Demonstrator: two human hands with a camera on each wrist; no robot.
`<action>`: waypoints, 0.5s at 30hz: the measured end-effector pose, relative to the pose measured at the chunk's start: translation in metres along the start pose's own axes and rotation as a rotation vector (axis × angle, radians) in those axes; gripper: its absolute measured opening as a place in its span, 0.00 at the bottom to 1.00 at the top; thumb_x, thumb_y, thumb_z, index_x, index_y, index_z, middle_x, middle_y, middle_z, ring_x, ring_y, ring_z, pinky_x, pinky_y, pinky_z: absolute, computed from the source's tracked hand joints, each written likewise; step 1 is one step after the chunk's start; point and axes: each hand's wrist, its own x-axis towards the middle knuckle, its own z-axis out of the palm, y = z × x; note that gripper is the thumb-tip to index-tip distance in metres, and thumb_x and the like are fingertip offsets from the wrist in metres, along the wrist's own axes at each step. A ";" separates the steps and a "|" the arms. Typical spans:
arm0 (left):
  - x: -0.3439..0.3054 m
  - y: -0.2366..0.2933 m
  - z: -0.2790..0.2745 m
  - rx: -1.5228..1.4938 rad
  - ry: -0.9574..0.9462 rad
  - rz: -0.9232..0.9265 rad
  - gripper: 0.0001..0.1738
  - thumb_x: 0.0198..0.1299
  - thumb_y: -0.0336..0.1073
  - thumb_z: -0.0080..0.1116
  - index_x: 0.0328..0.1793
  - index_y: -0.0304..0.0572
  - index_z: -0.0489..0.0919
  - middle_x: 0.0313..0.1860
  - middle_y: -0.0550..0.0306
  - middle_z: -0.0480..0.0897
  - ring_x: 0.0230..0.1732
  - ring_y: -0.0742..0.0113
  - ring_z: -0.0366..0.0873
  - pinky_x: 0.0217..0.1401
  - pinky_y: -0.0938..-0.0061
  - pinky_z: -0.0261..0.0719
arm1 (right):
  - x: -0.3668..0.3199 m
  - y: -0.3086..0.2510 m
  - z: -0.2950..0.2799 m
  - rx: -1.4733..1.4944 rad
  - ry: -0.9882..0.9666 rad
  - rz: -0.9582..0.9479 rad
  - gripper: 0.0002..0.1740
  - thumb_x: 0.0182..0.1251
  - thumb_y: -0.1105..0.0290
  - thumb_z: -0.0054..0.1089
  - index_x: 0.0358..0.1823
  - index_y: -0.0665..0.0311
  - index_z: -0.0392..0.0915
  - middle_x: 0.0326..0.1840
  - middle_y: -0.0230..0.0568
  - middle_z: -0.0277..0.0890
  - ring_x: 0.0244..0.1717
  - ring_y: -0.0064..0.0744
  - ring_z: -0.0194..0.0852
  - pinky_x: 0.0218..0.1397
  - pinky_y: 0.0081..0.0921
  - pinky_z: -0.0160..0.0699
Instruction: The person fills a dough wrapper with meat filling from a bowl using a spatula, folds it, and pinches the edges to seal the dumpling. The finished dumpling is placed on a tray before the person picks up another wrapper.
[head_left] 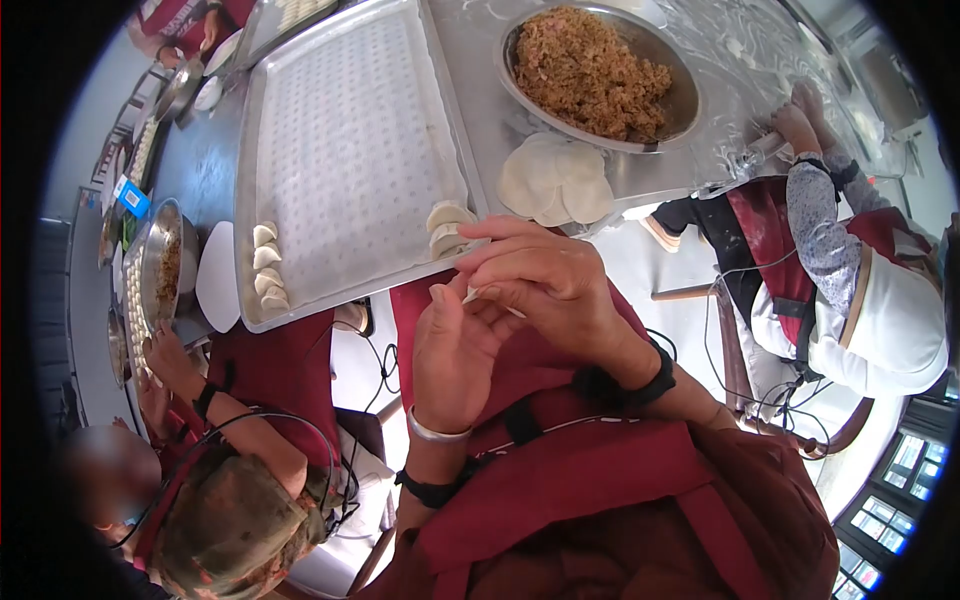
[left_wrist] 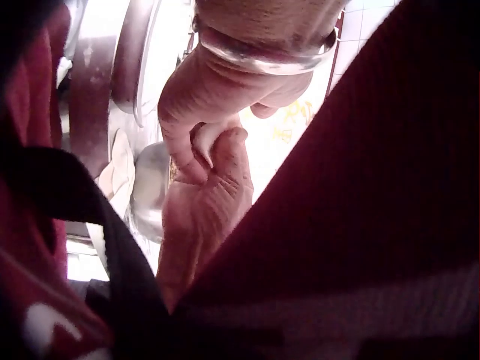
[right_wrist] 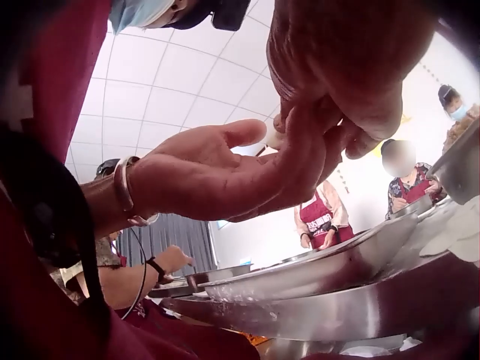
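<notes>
Both hands meet over the apron at the tray's near edge, around a small white dumpling (left_wrist: 207, 141). My left hand (head_left: 450, 355), with a metal bangle at its wrist, cradles the dumpling with palm up and thumb raised. From above, my right hand (head_left: 550, 280) pinches the dough with thumb and fingers. In the head view the hands cover most of the dumpling; only a pale edge shows. Just beyond the fingers, finished dumplings (head_left: 450, 228) sit at the tray's near right corner. Several more dumplings (head_left: 267, 262) line its left side.
A large lined metal tray (head_left: 350, 130) lies ahead. Right of it are a stack of round wrappers (head_left: 556, 180) and a metal bowl (head_left: 690, 110) of minced filling (head_left: 590, 70). Other people work at left (head_left: 235, 500) and right (head_left: 850, 290). Cables hang beside the stools.
</notes>
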 end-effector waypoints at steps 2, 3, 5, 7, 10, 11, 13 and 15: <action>0.000 0.001 -0.001 0.026 -0.018 0.005 0.33 0.79 0.55 0.29 0.69 0.30 0.67 0.60 0.47 0.78 0.60 0.59 0.78 0.63 0.62 0.77 | 0.001 -0.007 0.002 0.019 0.006 0.057 0.07 0.56 0.79 0.68 0.38 0.65 0.85 0.45 0.42 0.87 0.61 0.47 0.79 0.59 0.39 0.81; -0.001 0.002 0.000 0.039 -0.020 0.010 0.33 0.79 0.55 0.29 0.68 0.30 0.67 0.59 0.47 0.78 0.59 0.59 0.78 0.62 0.62 0.77 | 0.001 -0.009 0.004 0.029 0.010 0.087 0.07 0.56 0.79 0.69 0.37 0.65 0.85 0.45 0.41 0.87 0.61 0.47 0.79 0.59 0.39 0.81; -0.002 0.004 0.003 0.055 -0.022 0.013 0.33 0.79 0.55 0.29 0.67 0.30 0.68 0.59 0.47 0.79 0.58 0.60 0.79 0.61 0.62 0.78 | 0.000 -0.008 0.006 0.054 -0.014 0.080 0.08 0.55 0.79 0.69 0.37 0.66 0.85 0.45 0.41 0.86 0.62 0.47 0.78 0.59 0.39 0.81; -0.002 0.005 0.006 0.062 -0.019 0.015 0.33 0.79 0.55 0.29 0.66 0.30 0.69 0.58 0.47 0.79 0.57 0.60 0.79 0.60 0.63 0.78 | 0.000 -0.005 0.004 0.059 -0.050 0.053 0.09 0.54 0.79 0.69 0.38 0.66 0.85 0.45 0.42 0.86 0.63 0.48 0.78 0.59 0.39 0.81; -0.003 0.003 0.002 0.046 0.002 0.011 0.33 0.80 0.55 0.28 0.66 0.31 0.70 0.58 0.48 0.79 0.58 0.60 0.79 0.61 0.62 0.78 | 0.002 -0.003 -0.001 0.031 -0.117 0.020 0.09 0.54 0.78 0.69 0.38 0.66 0.85 0.46 0.42 0.86 0.65 0.48 0.76 0.60 0.38 0.81; -0.002 0.002 0.001 0.079 -0.007 0.002 0.32 0.79 0.56 0.29 0.68 0.33 0.68 0.60 0.48 0.78 0.59 0.60 0.78 0.62 0.62 0.78 | 0.003 -0.004 -0.003 0.019 -0.134 0.035 0.09 0.54 0.78 0.70 0.38 0.66 0.85 0.47 0.41 0.86 0.66 0.48 0.75 0.60 0.38 0.81; 0.001 0.003 -0.002 0.145 -0.034 -0.010 0.33 0.78 0.58 0.32 0.71 0.38 0.66 0.64 0.49 0.76 0.62 0.60 0.77 0.62 0.60 0.78 | 0.004 -0.005 -0.003 0.019 -0.131 0.074 0.09 0.53 0.77 0.70 0.38 0.66 0.86 0.49 0.41 0.86 0.67 0.48 0.74 0.60 0.38 0.80; 0.001 0.005 0.005 0.112 0.015 -0.010 0.33 0.78 0.58 0.31 0.72 0.38 0.65 0.65 0.49 0.75 0.63 0.59 0.77 0.63 0.59 0.77 | 0.001 -0.006 0.002 0.048 -0.088 0.132 0.08 0.53 0.77 0.70 0.37 0.65 0.86 0.52 0.40 0.85 0.68 0.47 0.72 0.60 0.38 0.80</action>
